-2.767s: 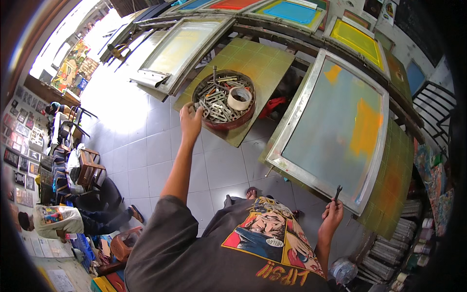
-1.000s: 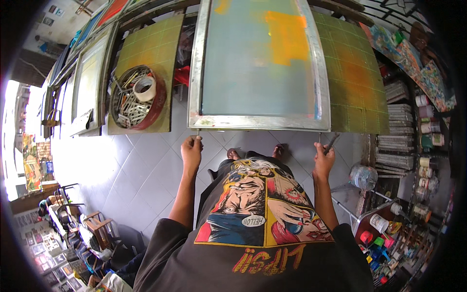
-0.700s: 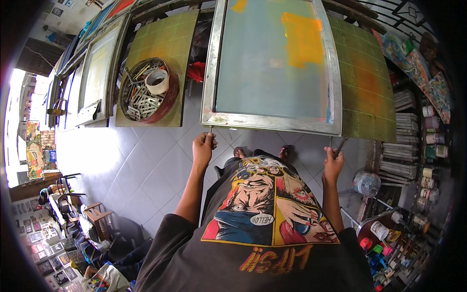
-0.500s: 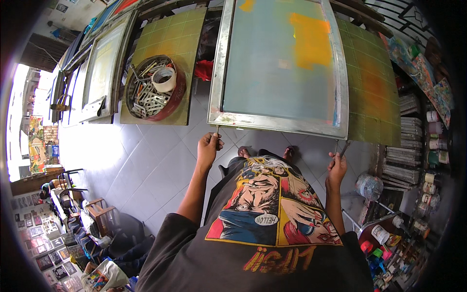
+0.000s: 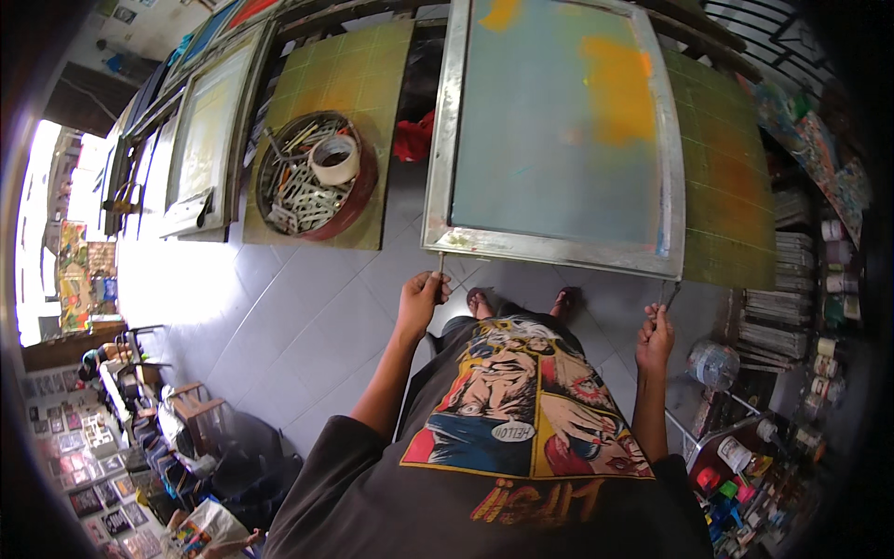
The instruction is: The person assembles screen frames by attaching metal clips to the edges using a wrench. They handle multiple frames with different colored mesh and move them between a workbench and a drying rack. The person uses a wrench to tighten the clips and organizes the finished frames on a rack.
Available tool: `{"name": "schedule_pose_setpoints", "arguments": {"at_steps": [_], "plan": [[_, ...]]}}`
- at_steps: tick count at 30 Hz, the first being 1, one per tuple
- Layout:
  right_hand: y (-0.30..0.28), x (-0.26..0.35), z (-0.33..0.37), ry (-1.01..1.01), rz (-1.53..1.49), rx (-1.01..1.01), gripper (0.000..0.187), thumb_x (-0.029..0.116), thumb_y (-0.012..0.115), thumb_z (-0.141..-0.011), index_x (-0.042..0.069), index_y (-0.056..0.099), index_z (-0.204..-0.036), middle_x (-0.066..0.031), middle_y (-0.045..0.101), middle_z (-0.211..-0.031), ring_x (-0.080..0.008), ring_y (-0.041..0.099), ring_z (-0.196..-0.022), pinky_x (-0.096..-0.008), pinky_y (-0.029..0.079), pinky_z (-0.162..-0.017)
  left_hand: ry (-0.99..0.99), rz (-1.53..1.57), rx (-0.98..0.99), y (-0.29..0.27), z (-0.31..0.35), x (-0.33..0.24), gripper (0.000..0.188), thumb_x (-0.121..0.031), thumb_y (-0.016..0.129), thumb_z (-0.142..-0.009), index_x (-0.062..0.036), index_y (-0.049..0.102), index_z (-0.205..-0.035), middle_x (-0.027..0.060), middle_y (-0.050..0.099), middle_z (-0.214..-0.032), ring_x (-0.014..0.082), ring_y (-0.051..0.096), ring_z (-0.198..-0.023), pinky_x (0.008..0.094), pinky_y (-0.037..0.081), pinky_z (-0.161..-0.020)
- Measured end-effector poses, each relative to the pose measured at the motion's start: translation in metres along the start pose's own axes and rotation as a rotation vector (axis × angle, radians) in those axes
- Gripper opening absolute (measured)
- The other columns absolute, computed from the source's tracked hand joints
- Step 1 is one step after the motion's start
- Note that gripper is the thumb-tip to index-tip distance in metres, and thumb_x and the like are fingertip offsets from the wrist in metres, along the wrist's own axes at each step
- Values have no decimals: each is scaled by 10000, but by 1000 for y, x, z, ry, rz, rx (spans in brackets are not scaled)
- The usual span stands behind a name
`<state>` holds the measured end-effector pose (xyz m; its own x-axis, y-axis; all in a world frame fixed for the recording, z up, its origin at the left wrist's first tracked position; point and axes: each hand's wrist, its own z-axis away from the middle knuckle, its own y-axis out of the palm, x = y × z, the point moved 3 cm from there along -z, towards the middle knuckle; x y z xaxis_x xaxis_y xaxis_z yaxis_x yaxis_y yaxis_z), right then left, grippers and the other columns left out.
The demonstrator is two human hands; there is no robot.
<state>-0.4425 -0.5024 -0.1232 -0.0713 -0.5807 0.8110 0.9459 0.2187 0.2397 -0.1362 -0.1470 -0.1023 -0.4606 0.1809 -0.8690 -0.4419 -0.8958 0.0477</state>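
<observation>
A silk-screen frame (image 5: 568, 252) with a pale metal border lies over a board, its grey-blue mesh (image 5: 540, 130) smeared with orange-yellow at the upper right. Just below the frame's near left corner, my left hand (image 5: 422, 296) is closed on a thin metal rod (image 5: 441, 262) that points up at the edge. At the near right corner my right hand (image 5: 656, 337) is closed around a slim dark metal tool (image 5: 671, 296), perhaps a wrench, with its end by the frame's edge. A second thin rod seems to stand beside it. The fingers hide the lower ends of both.
Left of the frame, a green-yellow board (image 5: 391, 84) carries a round red tin (image 5: 349, 210) full of metal clips, with a tape roll (image 5: 334, 160) on top. Another board (image 5: 731, 177) shows at the right. Stacked frames (image 5: 778, 321) and a plastic jug (image 5: 714, 363) stand to the right.
The whole view has shifted, so the frame, the tin and both hands appear further right and slightly lower. Both hands keep their holds near the frame's two near corners.
</observation>
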Motion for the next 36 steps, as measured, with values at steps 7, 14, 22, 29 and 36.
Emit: {"name": "schedule_pose_setpoints", "arguments": {"at_steps": [7, 14, 22, 29, 36], "plan": [[15, 4, 8, -111, 92, -85, 208, 248, 559, -931, 42, 582, -910, -26, 608, -777, -25, 379, -478, -186, 272, -417, 1, 12, 47, -1, -3, 2, 258, -228, 455, -964, -12, 580, -904, 33, 578, -722, 111, 524, -642, 238, 438, -630], [12, 6, 4, -157, 145, -11, 204, 243, 536, -941, 47, 574, -900, -36, 608, -777, -27, 375, -465, -192, 277, -411, 68, -41, 34, -1, -6, 3, 261, -211, 460, -961, -5, 577, -850, 38, 578, -687, 96, 521, -600, 231, 435, -577], [5, 9, 5, -120, 173, 27, 240, 261, 507, -953, 34, 578, -930, -45, 600, -784, -38, 372, -455, -193, 280, -404, 335, -459, -214, -9, -7, -29, 122, -96, 577, -863, 9, 564, -924, 72, 602, -748, 155, 551, -638, 300, 459, -598], [-46, 37, 27, -268, 602, 19, 290, 249, 486, -938, 9, 626, -1021, -54, 588, -701, -102, 470, -531, -255, 375, -493, 651, -759, -411, 31, 15, -102, 365, -126, 612, -840, 3, 488, -1158, 166, 532, -1104, 274, 526, -966, 375, 424, -825], [-42, 113, 17, -561, 1354, 333, 247, 260, 546, -869, 61, 664, -956, -141, 646, -806, -297, 621, -758, -385, 471, -683, 591, -943, -375, 19, -35, -87, 473, -216, 622, -856, 8, 433, -1226, 200, 498, -1167, 331, 487, -1067, 406, 371, -932]]}}
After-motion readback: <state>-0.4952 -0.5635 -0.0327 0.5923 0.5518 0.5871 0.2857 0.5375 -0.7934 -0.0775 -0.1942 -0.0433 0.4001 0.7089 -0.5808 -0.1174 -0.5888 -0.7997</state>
